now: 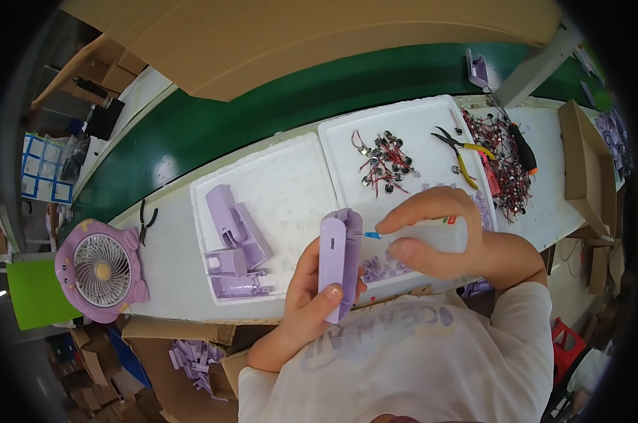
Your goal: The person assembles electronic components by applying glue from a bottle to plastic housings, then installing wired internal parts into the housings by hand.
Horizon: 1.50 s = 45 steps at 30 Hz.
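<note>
The left hand (306, 299) grips a lilac plastic housing (339, 259) upright above the table's near edge, while the right hand (439, 233) squeezes a small translucent bottle (435, 236), its blue needle tip (372, 235) at the housing's side. A hard squeeze could likely flood the seam or smear the shell. What sits inside the housing, and the tip's exact contact point, cannot be made out.

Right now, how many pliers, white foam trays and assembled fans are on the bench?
Pliers: 2, black-handled and yellow-handled
White foam trays: 2, left and right
Assembled fans: 1, purple
Total: 5
</note>
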{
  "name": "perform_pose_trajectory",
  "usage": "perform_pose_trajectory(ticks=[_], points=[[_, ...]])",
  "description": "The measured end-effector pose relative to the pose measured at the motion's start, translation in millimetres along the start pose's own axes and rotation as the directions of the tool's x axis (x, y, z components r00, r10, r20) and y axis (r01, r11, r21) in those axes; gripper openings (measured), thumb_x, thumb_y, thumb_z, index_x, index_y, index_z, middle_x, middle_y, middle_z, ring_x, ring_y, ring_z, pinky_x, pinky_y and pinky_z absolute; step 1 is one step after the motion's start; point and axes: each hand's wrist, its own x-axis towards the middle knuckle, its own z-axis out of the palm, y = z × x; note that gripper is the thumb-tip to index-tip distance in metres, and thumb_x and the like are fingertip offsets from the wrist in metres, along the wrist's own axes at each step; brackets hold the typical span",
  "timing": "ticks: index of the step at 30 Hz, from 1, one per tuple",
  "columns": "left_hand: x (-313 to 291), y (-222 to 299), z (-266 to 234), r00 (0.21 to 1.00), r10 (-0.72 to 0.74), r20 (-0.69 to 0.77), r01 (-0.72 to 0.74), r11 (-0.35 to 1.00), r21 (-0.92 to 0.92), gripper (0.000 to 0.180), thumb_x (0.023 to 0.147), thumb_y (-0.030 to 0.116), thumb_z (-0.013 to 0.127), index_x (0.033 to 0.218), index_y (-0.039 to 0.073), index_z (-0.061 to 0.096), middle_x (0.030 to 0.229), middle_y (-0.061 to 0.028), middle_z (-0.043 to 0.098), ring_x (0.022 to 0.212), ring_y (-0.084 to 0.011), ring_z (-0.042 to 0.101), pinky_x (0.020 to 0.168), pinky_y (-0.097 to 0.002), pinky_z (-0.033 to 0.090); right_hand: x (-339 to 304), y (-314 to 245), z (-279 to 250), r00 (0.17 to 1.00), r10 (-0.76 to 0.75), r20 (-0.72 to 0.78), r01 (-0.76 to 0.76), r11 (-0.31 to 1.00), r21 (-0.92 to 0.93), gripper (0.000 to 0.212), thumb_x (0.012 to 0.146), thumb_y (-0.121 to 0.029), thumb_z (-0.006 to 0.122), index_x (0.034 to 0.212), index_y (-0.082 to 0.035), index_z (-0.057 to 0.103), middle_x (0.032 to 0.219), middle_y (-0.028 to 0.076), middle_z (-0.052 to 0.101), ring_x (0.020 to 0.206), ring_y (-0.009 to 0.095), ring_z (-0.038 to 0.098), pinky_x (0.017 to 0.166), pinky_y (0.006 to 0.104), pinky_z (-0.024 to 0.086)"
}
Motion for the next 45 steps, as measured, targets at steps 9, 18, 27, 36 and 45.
perform_pose_trajectory(ticks=[9, 18, 27, 36, 45], points=[[-1.2, -0.8, 0.9, 1.000, 0.009, 0.016, -0.010, 0.999, 0.031, 0.065, 0.083, 0.022, 0.058, 0.136, 0.008, 0.024, 0.110, -0.0128, 0.052, 0.092, -0.0181, 0.056, 0.078, -0.0307, 0.047, 0.8, 6.8, 5.7, 0.999, -0.053, -0.008, 0.052, 0.998, -0.017, 0.016, 0.072, -0.007, 0.071, 0.086, -0.002, 0.064, 0.072, 0.008, 0.065, 0.060, 0.012, 0.061, 0.053, 0.0218, 0.045], [0.0, -2.2, 0.4, 1.000, 0.012, 0.023, -0.013, 0.999, 0.045, 0.065, 0.082, 0.022, 0.058, 0.136, 0.008, 0.024, 0.110, -0.0140, 0.052, 0.093, -0.0186, 0.056, 0.078, -0.0314, 0.048, -0.5, 6.7, 3.7, 0.999, -0.026, 0.045, 0.028, 0.999, -0.027, 0.018, 0.072, -0.006, 0.068, 0.087, 0.001, 0.063, 0.082, 0.011, 0.066, 0.069, 0.018, 0.065, 0.060, 0.0263, 0.050], [8.7, -1.8, 9.9, 0.983, 0.166, -0.079, -0.164, 0.986, 0.033, 0.065, 0.086, 0.024, 0.054, 0.139, 0.013, 0.017, 0.112, -0.0162, 0.051, 0.094, -0.0227, 0.056, 0.075, -0.0346, 0.049, 17.8, -1.3, -20.8, 0.957, 0.244, -0.156, -0.247, 0.969, 0.001, 0.015, 0.075, -0.007, 0.064, 0.088, 0.000, 0.062, 0.084, 0.011, 0.064, 0.074, 0.012, 0.061, 0.063, 0.0262, 0.047], [11.2, -8.4, -11.3, 0.999, 0.040, 0.021, -0.034, 0.974, -0.224, 0.048, 0.090, 0.046, 0.039, 0.134, 0.030, 0.027, 0.104, -0.0205, 0.053, 0.076, -0.0219, 0.056, 0.056, -0.0288, 0.046, 47.1, 108.6, -120.5, 0.983, 0.177, -0.049, -0.116, 0.391, -0.913, 0.033, 0.073, 0.007, 0.051, 0.102, -0.007, 0.058, 0.091, 0.013, 0.054, 0.086, 0.030, 0.054, 0.076, 0.0370, 0.043], [4.9, 0.7, -14.4, 0.991, 0.136, 0.006, -0.133, 0.974, -0.184, 0.088, 0.073, 0.022, 0.069, 0.141, 0.030, 0.014, 0.092, -0.0150, 0.053, 0.071, -0.0208, 0.054, 0.051, -0.0268, 0.047, 19.9, 65.0, -73.8, 0.958, 0.268, 0.100, -0.025, 0.426, -0.905, 0.010, 0.076, -0.009, 0.059, 0.082, -0.002, 0.063, 0.081, 0.012, 0.057, 0.082, 0.030, 0.056, 0.073, 0.0378, 0.046]])
